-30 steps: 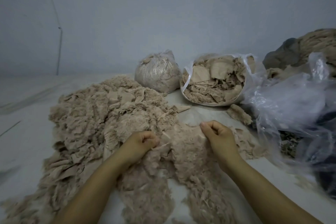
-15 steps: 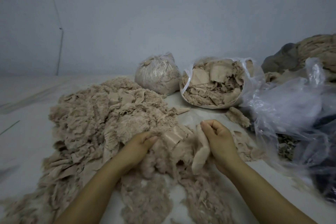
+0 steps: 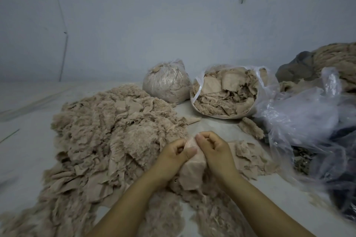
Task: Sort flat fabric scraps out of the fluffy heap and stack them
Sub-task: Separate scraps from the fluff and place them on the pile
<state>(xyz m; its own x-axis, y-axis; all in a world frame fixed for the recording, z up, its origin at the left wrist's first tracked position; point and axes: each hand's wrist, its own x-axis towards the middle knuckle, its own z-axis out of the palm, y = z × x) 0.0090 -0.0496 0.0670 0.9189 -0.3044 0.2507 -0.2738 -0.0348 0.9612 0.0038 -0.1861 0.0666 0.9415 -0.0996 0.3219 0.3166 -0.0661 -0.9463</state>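
A wide fluffy beige heap (image 3: 107, 132) of fuzzy and flat fabric pieces spreads over the pale floor at left and centre. Above its near edge my left hand (image 3: 174, 155) and my right hand (image 3: 212, 149) meet, both pinching the top edge of one flat beige fabric scrap (image 3: 191, 173). The scrap hangs down between my wrists, its lower end touching fluffy material. More fluffy strips (image 3: 165, 215) lie under my forearms. Small loose scraps (image 3: 248, 152) sit just right of my right hand.
An open plastic bag (image 3: 267, 82) full of flat beige scraps stands behind, beside a tied bag of fluff (image 3: 166, 82). Crumpled clear plastic (image 3: 300, 121) over dark items fills the right side. A brown woolly bundle (image 3: 335, 59) lies at far right. A grey wall rises behind.
My hands have come together from apart. A flat scrap was pulled up out of the fluffy material and is now held by both hands at its top edge.
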